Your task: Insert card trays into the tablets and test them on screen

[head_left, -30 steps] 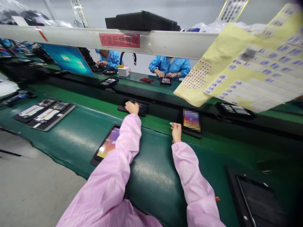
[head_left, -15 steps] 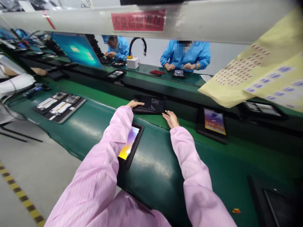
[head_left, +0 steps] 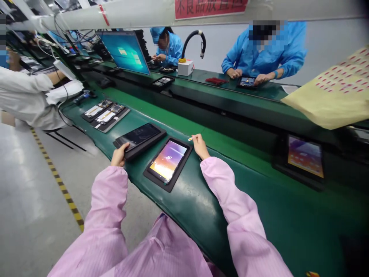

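Dark-screened tablet [head_left: 142, 134] shifted from green channel [head_left: 175, 117] to left part of near worktop [head_left: 207, 204]

Half a second ago, unit sat in the far green channel, left hand at its left end, right hand just beside its right end. Now found left of the lit tablet [head_left: 170, 157], close to the worktop's near edge. It lies on a black holder [head_left: 148, 145]; cannot tell whether the holder rests fully on the worktop or is partly raised.

Left hand [head_left: 118, 156]: closed on the near left end of tablet and holder, thumb uppermost. Right hand [head_left: 201, 146]: thumb and forefinger pinching a small white-and-yellow piece [head_left: 190, 139], just beside the far right corner of the lit tablet. Piece too small to identify.

Lit tablet: flat on a black pad [head_left: 157, 182], screen purple to yellow, right of the dark unit.

Surroundings: two opened tablets [head_left: 105, 116], inner parts exposed, farther left on the worktop. Second lit tablet [head_left: 305, 157] at right, well apart from the right hand. Far side, a co-worker in blue [head_left: 271, 61] has both hands at a device [head_left: 247, 81].
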The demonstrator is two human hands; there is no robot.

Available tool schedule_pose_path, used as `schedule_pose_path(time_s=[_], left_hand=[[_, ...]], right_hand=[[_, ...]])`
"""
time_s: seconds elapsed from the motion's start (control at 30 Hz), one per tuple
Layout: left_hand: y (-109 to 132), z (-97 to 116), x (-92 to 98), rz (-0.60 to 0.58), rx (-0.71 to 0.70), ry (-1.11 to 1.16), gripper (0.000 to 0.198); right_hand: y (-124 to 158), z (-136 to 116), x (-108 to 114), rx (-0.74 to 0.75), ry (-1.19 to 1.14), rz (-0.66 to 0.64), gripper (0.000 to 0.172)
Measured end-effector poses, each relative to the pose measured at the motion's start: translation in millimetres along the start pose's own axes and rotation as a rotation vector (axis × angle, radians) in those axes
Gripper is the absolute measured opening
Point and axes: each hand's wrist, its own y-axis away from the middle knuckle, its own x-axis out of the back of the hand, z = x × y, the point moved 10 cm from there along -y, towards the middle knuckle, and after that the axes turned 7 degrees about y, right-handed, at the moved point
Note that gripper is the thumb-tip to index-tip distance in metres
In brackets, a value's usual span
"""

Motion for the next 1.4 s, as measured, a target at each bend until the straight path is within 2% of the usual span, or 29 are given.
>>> schedule_pose_path(time_s=[0.03, 0.1, 0.17, 0.2, 0.23, 0.3, 0.37, 0.5, 0.57, 0.63, 0.7, 0.8, 0.87, 0.93, 1.03, 1.1, 1.17, 1.27, 1.4], left_hand=[[8, -7, 5.2, 0.012, 0.004, -0.071, 0.03], [27, -11, 10.3, 0.074, -0.043, -0.189, 0.05], [49, 3, 8.4, 0.184, -0.199, -0.322, 0.074], [61, 14, -0.9, 0.2, -0.311, -0.422, 0.074], [72, 23, -17.5, 0.166, -0.421, -0.54, 0.065], [90, 25, -62.6, -0.021, -0.573, -0.766, 0.049], [101, 12, -100.3, -0.215, -0.595, -0.886, 0.055], [118, -5, -136.0, -0.319, -0.607, -0.939, 0.057], [137, -12, -149.9, -0.407, -0.651, -0.933, 0.056], [169, -22, -162.3, -0.52, -0.705, -0.907, 0.052], [210, -36, -173.0, -0.642, -0.748, -0.874, 0.05], [279, -57, -187.9, -0.854, -0.77, -0.749, 0.049], [319, -60, -194.8, -0.913, -0.805, -0.648, 0.051], [348, -56, -200.6, -0.888, -0.868, -0.611, 0.055], [376, -53, -212.1, -0.869, -0.935, -0.652, 0.056], [383, -55, -218.6, -0.894, -0.926, -0.651, 0.054], [381, -59, -221.9, -0.922, -0.847, -0.592, 0.055], [368, -66, -224.1, -0.961, -0.633, -0.437, 0.05], [365, -65, -233.3, -1.061, -0.276, -0.125, 0.029]], right_hand=[[-2, 3, -7, -0.022, 0.037, 0.012, 0.029], [-3, 8, -13, -0.064, 0.096, 0.054, 0.029], [4, 13, -7, -0.101, 0.138, 0.128, 0.03], [11, 16, -2, -0.119, 0.154, 0.172, 0.031], [20, 20, 4, -0.138, 0.165, 0.213, 0.031], [43, 29, 12, -0.17, 0.176, 0.268, 0.032], [68, 37, 10, -0.184, 0.172, 0.287, 0.031], [108, 41, -6, -0.153, 0.124, 0.298, 0.03], [125, 44, 1, -0.147, 0.094, 0.331, 0.031], [146, 51, 29, -0.156, 0.068, 0.394, 0.033], [176, 61, 73, -0.171, 0.051, 0.47, 0.036], [235, 71, 143, -0.191, 0.058, 0.575, 0.039], [272, 71, 177, -0.198, 0.088, 0.632, 0.04], [298, 67, 197, -0.189, 0.123, 0.674, 0.041], [313, 60, 207, -0.161, 0.139, 0.72, 0.044], [315, 60, 206, -0.152, 0.107, 0.736, 0.044], [315, 63, 204, -0.15, 0.039, 0.742, 0.041], [318, 67, 203, -0.154, -0.105, 0.754, 0.035], [322, 67, 207, -0.115, -0.31, 0.768, 0.028]])
